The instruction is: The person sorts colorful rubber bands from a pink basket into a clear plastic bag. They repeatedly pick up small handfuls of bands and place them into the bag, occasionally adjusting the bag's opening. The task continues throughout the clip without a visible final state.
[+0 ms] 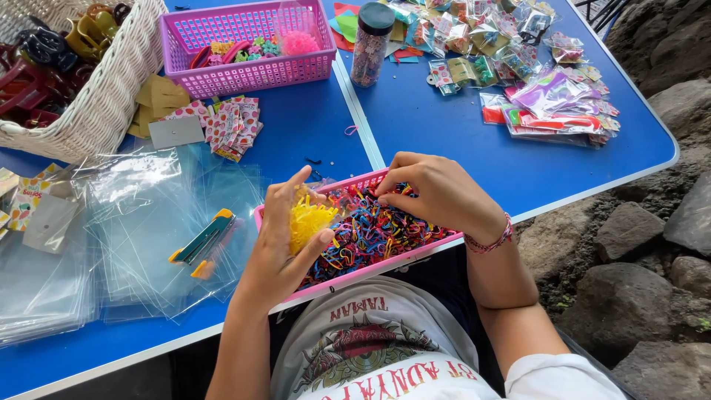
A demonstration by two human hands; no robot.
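A pink tray (415, 250) full of small multicoloured elastic bands (370, 233) rests at the near edge of the blue table (444, 141). My left hand (278, 241) cups a bunch of yellow bands (307, 220) over the tray's left end. My right hand (437, 194) reaches into the tray's far side, fingertips pinched among the bands.
Clear plastic sleeves (141, 222) lie stacked at the left with a teal and yellow stapler (204, 241) on them. A white wicker basket (96, 96), a purple basket (244, 52), a jar (372, 44) and several filled packets (548, 96) sit farther back. Rocks (637, 296) lie at the right.
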